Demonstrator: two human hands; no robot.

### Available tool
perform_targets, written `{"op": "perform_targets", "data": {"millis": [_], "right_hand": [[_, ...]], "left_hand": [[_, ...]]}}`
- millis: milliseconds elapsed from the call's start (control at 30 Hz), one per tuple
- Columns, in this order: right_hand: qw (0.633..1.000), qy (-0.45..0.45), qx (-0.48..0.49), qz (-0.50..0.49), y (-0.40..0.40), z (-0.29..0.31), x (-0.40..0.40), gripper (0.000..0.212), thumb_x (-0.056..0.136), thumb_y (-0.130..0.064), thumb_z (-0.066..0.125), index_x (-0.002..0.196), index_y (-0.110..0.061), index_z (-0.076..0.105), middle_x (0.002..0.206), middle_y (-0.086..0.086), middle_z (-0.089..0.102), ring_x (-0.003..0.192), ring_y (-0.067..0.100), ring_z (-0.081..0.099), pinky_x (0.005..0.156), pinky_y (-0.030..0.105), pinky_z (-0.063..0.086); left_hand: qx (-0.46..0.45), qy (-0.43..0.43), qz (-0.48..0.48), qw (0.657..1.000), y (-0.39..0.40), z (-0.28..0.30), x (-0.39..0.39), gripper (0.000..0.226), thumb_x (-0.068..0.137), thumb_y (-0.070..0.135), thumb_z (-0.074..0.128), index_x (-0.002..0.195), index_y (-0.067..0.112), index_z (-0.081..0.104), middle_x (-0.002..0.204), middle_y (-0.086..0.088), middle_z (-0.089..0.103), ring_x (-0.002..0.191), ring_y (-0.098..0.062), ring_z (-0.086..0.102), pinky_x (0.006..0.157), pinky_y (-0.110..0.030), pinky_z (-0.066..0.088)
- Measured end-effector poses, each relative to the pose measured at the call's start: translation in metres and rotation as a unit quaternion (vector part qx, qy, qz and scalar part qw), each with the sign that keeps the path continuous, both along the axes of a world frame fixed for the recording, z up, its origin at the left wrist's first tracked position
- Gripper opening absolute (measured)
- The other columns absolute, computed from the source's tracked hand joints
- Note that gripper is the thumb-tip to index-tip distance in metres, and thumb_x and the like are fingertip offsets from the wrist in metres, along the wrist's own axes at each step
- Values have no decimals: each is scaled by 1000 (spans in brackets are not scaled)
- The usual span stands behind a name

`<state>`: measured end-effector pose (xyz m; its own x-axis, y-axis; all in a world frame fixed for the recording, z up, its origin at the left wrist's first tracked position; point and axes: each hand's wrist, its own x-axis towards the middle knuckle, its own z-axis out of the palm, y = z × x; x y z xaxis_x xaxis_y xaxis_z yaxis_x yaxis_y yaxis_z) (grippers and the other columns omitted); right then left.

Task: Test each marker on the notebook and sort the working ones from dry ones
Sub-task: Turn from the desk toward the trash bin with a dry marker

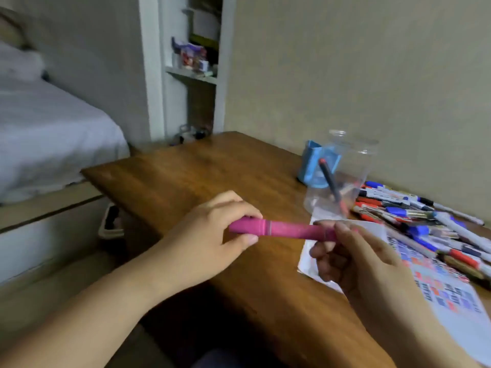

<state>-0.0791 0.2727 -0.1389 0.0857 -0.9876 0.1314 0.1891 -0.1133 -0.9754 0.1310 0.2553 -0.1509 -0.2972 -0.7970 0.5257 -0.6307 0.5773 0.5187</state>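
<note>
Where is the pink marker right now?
In the head view, the pink marker lies level at centre frame above the wooden table, gripped by the left hand and right hand, just left of the notebook.

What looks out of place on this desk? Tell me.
Nothing is spilled or broken. The markers lie in a loose heap against the wall rather than sorted, and the one marker in the clear jar leans askew.

Left hand (212, 235) and right hand (356, 258): both bare, no rings visible. Forearms bare, no sleeves. Possibly dark clothing at bottom edge, too blurred.
</note>
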Motion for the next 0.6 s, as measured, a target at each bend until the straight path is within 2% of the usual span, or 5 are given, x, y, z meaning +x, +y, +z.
{"op": "perform_targets", "data": {"millis": [100, 200, 367, 433, 600], "right_hand": [[996, -1, 32, 81, 1, -23, 74, 23, 74, -24, 54, 83, -6, 67, 62, 14, 63, 46, 15, 54, 42, 18, 43], [986, 31, 66, 148, 4, -55, 154, 16, 92, -15, 48, 89, -9, 63, 62, 8, 64, 48, 12, 54, 43, 17, 43], [959, 138, 96, 229, 21, -124, 280, 20, 98, -13, 41, 93, -7, 59, 63, 8, 57, 46, 12, 43, 40, 19, 30], [937, 180, 133, 267, 32, -157, 327, 18, 99, -16, 42, 97, -6, 58, 64, 8, 55, 45, 10, 43, 39, 19, 30], [858, 323, 240, 319, 57, -219, 389, 19, 97, -27, 49, 112, -15, 52, 73, 3, 60, 54, 11, 49, 50, 24, 39]], "left_hand": [[19, 13, 108, 994, 37, -27, 76, 30, 81, 29, 64, 110, 33, 57, 101, 20, 50, 100, 3, 51, 85, -10, 37], [30, 40, 240, 970, 79, -59, 155, 33, 81, 33, 60, 113, 31, 54, 100, 21, 49, 96, 4, 50, 84, -15, 40], [74, 91, 387, 915, 149, -116, 265, 18, 80, 35, 58, 96, 27, 57, 93, 15, 55, 87, 2, 52, 75, -7, 35], [105, 97, 419, 897, 176, -134, 298, 25, 79, 44, 54, 94, 25, 57, 91, 15, 57, 86, 1, 53, 73, -8, 36], [180, 83, 468, 861, 215, -162, 337, 14, 86, 29, 57, 99, 25, 56, 93, 16, 55, 87, 6, 51, 75, -9, 39]]}}
